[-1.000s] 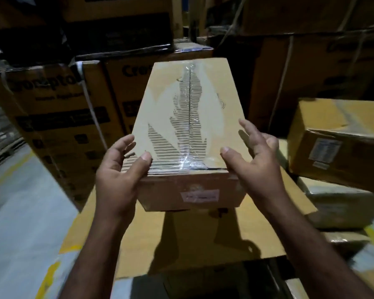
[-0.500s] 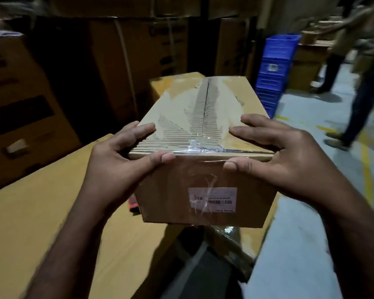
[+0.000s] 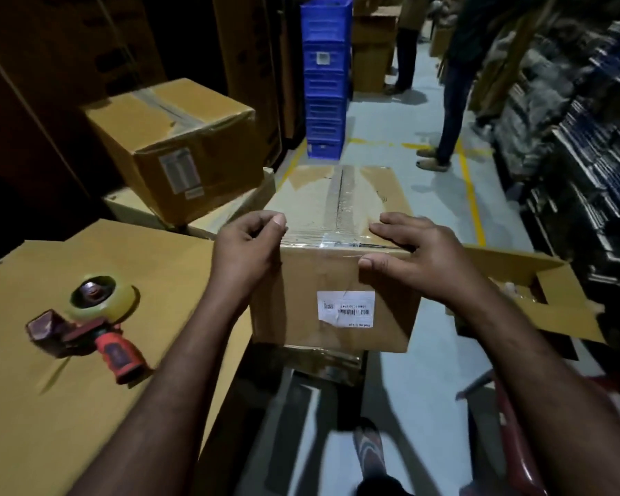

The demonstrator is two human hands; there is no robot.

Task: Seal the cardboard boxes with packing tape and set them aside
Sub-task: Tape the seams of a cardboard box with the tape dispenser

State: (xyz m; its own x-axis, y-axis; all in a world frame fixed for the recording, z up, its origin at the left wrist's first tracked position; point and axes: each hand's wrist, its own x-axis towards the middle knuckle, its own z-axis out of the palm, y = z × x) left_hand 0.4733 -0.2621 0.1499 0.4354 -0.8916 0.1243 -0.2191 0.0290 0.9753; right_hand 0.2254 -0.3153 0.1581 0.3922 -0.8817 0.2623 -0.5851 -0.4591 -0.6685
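Observation:
A taped cardboard box (image 3: 340,281) with a white barcode label on its near face is held up in the middle of the view, above the floor. My left hand (image 3: 247,248) grips its near left top corner, fingers curled over the edge. On the near right edge, my right hand (image 3: 412,259) holds it with fingers on the top and thumb on the front face. Clear tape runs along the top seam. A red-handled tape dispenser (image 3: 90,331) lies on the flat cardboard surface (image 3: 86,424) at the left, untouched.
A second sealed box (image 3: 172,145) sits tilted at the back left. A stack of blue crates (image 3: 324,77) stands behind. An open box (image 3: 527,295) is on the floor at right. Two people (image 3: 451,102) stand in the aisle; dark shelves (image 3: 587,155) line the right.
The box has been carried to the right, off the cardboard surface and out over the floor. My view swung right too, bringing the tape dispenser and aisle into sight.

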